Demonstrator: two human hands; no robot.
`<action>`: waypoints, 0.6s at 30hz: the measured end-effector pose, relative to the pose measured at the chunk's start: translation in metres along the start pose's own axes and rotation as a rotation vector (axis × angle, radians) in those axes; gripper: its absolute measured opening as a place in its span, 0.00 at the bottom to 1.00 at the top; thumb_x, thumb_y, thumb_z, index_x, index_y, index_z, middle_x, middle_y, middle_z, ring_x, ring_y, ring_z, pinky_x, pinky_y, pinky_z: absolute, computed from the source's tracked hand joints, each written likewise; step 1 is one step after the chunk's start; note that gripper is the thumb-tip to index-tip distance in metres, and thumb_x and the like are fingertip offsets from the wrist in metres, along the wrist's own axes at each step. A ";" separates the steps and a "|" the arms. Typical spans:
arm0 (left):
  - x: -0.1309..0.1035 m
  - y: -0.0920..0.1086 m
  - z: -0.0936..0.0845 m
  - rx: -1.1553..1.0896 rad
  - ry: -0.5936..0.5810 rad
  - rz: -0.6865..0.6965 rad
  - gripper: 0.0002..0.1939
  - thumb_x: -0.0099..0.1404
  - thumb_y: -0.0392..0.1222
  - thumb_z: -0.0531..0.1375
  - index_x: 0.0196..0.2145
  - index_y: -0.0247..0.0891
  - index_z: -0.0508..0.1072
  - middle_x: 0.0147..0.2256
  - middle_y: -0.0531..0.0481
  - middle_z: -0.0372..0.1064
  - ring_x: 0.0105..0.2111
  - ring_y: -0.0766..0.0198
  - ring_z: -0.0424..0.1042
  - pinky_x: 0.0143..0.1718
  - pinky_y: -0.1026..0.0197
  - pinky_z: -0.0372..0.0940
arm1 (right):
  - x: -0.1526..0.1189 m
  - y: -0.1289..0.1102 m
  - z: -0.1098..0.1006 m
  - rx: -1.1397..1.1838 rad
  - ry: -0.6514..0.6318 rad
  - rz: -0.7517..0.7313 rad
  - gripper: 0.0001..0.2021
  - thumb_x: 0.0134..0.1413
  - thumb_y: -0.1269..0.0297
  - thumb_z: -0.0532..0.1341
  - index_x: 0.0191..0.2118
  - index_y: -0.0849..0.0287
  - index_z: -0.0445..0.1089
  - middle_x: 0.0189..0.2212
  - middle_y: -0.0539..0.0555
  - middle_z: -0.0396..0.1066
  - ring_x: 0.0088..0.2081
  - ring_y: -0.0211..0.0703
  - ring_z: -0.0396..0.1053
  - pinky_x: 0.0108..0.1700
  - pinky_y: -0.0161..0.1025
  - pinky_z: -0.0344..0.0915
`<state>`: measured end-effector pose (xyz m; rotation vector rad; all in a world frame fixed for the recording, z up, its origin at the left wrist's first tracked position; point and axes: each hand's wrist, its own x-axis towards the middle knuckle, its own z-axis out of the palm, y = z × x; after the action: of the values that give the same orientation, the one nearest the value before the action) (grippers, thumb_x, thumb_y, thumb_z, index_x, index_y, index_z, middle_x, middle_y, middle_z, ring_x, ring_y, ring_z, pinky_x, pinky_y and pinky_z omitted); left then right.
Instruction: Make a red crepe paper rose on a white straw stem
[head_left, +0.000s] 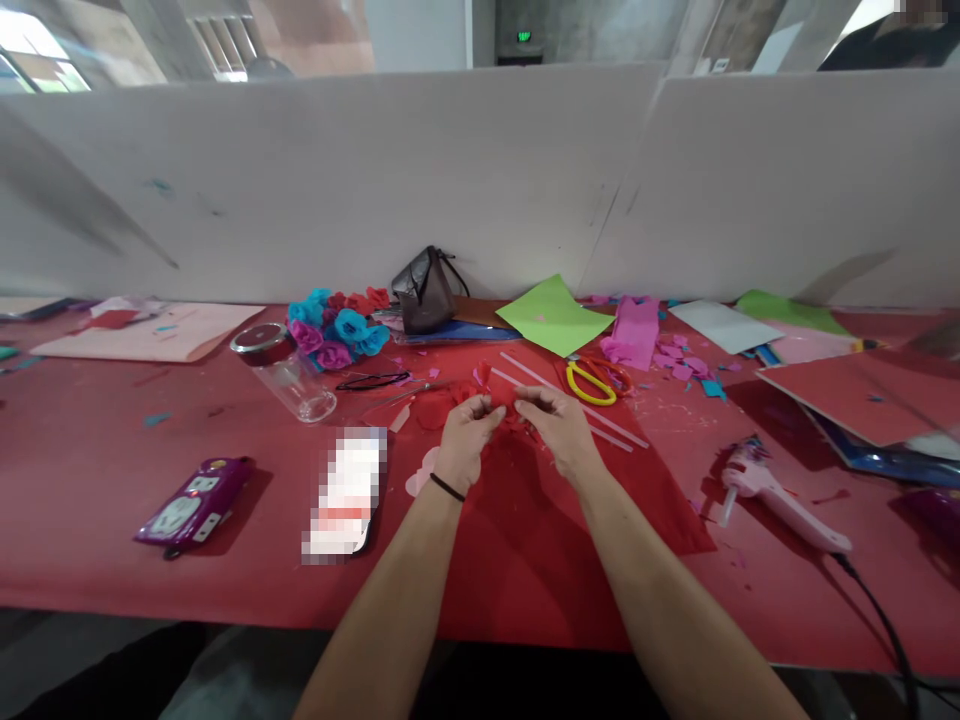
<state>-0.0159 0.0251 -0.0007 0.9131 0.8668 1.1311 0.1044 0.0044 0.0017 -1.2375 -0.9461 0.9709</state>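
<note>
My left hand [466, 440], with a dark band at the wrist, pinches a small piece of red crepe paper [504, 385]. Close beside it, my right hand [556, 425] has thumb and forefinger pressed together at the other side of that paper. Red on red makes the piece's outline hard to see. Beneath both hands spreads a larger red sheet [517, 540]. Glue sticks [611, 432] lie just past my right hand, near yellow-handled scissors [591, 384]. Pale pink paper petals [421, 474] lie by my left wrist.
A phone [345, 495], a purple power strip [196, 502] and a clear jar [289, 375] lie at left. Paper flowers [337, 330] and a dark pouch [424, 290] sit behind. At right lies a pink glue gun [784, 500] with its cord. A white partition [337, 180] closes the back.
</note>
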 end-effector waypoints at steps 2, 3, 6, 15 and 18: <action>0.000 0.000 0.000 0.004 0.003 0.003 0.15 0.44 0.39 0.69 0.24 0.34 0.66 0.20 0.59 0.59 0.17 0.78 0.52 0.18 0.70 0.47 | 0.000 -0.001 -0.001 -0.017 -0.036 -0.008 0.12 0.36 0.59 0.67 0.29 0.59 0.74 0.22 0.48 0.70 0.25 0.37 0.64 0.32 0.37 0.62; 0.000 0.000 0.001 -0.009 0.015 0.010 0.15 0.45 0.39 0.69 0.25 0.35 0.66 0.21 0.59 0.60 0.17 0.78 0.52 0.18 0.70 0.47 | 0.001 -0.001 -0.001 -0.016 -0.028 -0.029 0.11 0.36 0.59 0.67 0.29 0.59 0.74 0.22 0.48 0.70 0.26 0.37 0.64 0.32 0.37 0.62; -0.001 0.003 0.002 -0.073 0.034 0.038 0.14 0.51 0.43 0.66 0.31 0.37 0.65 0.25 0.57 0.64 0.15 0.79 0.50 0.16 0.70 0.45 | 0.003 -0.003 -0.005 0.062 0.080 -0.081 0.10 0.36 0.59 0.67 0.27 0.57 0.73 0.23 0.47 0.70 0.26 0.36 0.63 0.32 0.36 0.61; -0.005 0.005 0.004 -0.239 -0.014 -0.017 0.13 0.51 0.43 0.66 0.28 0.37 0.65 0.25 0.57 0.64 0.16 0.78 0.51 0.17 0.72 0.48 | 0.003 -0.008 -0.008 0.509 0.010 0.058 0.14 0.31 0.62 0.73 0.28 0.56 0.71 0.21 0.43 0.66 0.22 0.30 0.62 0.25 0.30 0.60; -0.005 0.002 0.007 -0.298 0.014 -0.058 0.14 0.48 0.40 0.67 0.29 0.37 0.66 0.25 0.57 0.65 0.18 0.77 0.56 0.20 0.72 0.53 | -0.001 -0.010 -0.003 0.585 -0.046 0.148 0.17 0.26 0.64 0.74 0.28 0.56 0.72 0.23 0.44 0.69 0.24 0.31 0.66 0.28 0.30 0.64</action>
<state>-0.0110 0.0190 0.0045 0.6318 0.7078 1.1798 0.1078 0.0017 0.0110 -0.7958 -0.5460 1.2839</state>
